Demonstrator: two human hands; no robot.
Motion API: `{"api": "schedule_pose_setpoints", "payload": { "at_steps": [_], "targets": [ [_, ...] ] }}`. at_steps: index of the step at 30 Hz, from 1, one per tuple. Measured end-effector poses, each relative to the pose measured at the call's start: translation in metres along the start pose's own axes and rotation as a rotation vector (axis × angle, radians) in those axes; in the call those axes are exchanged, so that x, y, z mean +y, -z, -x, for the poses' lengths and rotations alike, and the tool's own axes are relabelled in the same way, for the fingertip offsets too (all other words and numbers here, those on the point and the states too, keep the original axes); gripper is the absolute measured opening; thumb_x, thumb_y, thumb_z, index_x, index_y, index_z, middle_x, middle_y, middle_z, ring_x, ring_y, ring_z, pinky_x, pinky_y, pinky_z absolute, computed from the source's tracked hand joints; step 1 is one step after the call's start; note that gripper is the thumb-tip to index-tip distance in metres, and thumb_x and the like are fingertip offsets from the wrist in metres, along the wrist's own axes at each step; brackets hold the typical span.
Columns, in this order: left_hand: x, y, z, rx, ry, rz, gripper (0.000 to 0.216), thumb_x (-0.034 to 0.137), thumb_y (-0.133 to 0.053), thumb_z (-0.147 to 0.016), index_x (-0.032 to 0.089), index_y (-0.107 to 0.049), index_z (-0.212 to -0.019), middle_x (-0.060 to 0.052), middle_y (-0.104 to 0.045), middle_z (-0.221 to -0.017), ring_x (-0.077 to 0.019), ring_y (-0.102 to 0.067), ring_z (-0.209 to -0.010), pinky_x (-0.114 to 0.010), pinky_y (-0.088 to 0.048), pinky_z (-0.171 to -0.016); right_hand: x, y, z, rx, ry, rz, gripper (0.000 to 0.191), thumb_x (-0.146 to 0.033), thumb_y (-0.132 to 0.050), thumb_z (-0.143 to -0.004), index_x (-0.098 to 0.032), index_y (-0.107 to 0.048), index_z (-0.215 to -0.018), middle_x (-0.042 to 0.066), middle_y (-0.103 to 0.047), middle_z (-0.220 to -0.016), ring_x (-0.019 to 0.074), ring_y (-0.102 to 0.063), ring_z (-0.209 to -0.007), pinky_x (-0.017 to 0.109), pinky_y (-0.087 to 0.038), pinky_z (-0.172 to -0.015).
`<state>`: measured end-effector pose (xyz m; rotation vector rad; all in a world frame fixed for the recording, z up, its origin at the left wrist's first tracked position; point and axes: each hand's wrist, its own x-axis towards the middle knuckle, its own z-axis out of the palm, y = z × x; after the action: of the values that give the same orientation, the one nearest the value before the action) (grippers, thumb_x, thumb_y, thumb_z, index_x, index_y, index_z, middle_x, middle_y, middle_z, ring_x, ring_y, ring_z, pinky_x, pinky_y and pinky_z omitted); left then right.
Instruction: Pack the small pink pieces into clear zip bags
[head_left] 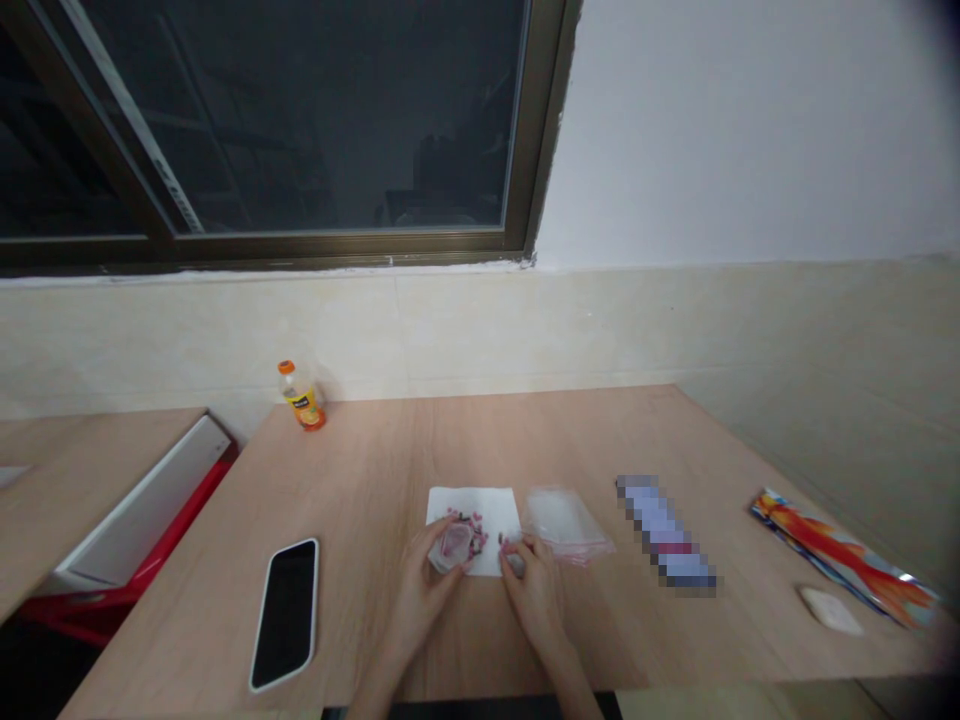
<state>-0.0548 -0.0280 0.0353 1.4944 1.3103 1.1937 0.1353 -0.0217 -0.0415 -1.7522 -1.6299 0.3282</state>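
1. Wooden worktop [360, 450] against a tiled wall [225, 340], below one dark window [262, 120].
2. Two hands near the front edge: the left hand [424, 600] curls around one small clear plastic pouch [454, 546] with pinkish contents; the right hand [532, 600] is pinched closed on something too small to tell.
3. Mid-worktop, one white paper sheet [491, 510] carries many small pink and dark pieces [476, 535].
4. Just right of it, one crinkled clear plastic bag [566, 525].
5. Far-left corner: one orange-capped plastic bottle [301, 397]. Near the left edge: one black phone [285, 615].
6. Toward the right edge: one blurred packet [664, 530], one glossy orange-printed packet [844, 560], one smooth white oval bar [829, 610].
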Motion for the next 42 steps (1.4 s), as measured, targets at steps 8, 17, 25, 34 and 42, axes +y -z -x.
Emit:
{"api": "schedule_pose_setpoints", "payload": {
  "at_steps": [8,17,25,34,42],
  "targets": [
    [-0.005,-0.006,0.003,-0.047,0.026,0.026,0.045,0.020,-0.068,-0.071,0.023,-0.060,-0.115,-0.009,-0.061,-0.123,-0.0262,-0.052,-0.119,-0.047,-0.033,-0.107,-0.037,0.031,-0.017,0.221,0.093,-0.349,0.017,-0.034,-0.057,-0.082,-0.021,-0.068,-0.082,0.007,-0.061,-0.088,0.0228,-0.057,-0.089,0.038,-0.047,-0.079],
    [-0.015,-0.014,0.006,-0.098,0.033,0.096,0.049,0.024,-0.069,-0.072,0.023,-0.056,-0.119,-0.010,-0.056,-0.130,-0.0255,-0.048,-0.124,-0.046,-0.032,-0.109,-0.076,0.052,-0.021,0.046,0.280,-0.379,0.014,-0.026,-0.060,-0.083,-0.028,-0.069,-0.093,0.005,-0.060,-0.100,0.0205,-0.055,-0.098,0.035,-0.048,-0.084],
    [-0.005,-0.007,0.003,-0.049,0.082,0.085,0.048,0.021,-0.067,-0.072,0.021,-0.056,-0.119,-0.009,-0.056,-0.129,-0.0249,-0.047,-0.125,-0.044,-0.029,-0.110,-0.025,0.016,-0.019,0.083,0.035,-0.202,0.018,-0.030,-0.053,-0.080,-0.020,-0.069,-0.082,0.009,-0.061,-0.088,0.0242,-0.058,-0.087,0.037,-0.048,-0.079],
    [-0.003,-0.007,0.002,0.002,0.055,0.079,0.050,0.022,-0.068,-0.071,0.022,-0.056,-0.119,-0.009,-0.057,-0.129,-0.0254,-0.047,-0.125,-0.044,-0.030,-0.110,0.001,-0.006,-0.005,0.040,-0.027,0.063,0.016,-0.036,-0.060,-0.076,-0.021,-0.065,-0.076,0.008,-0.060,-0.080,0.0263,-0.057,-0.081,0.036,-0.045,-0.072],
    [0.001,-0.004,0.003,-0.009,0.038,0.063,0.049,0.022,-0.067,-0.072,0.021,-0.056,-0.120,-0.010,-0.057,-0.128,-0.0256,-0.048,-0.124,-0.044,-0.031,-0.109,-0.001,-0.013,-0.002,0.097,-0.054,0.129,0.026,-0.040,-0.051,-0.084,-0.017,-0.065,-0.084,0.010,-0.060,-0.082,0.0260,-0.056,-0.083,0.036,-0.043,-0.073]
  ]
}}
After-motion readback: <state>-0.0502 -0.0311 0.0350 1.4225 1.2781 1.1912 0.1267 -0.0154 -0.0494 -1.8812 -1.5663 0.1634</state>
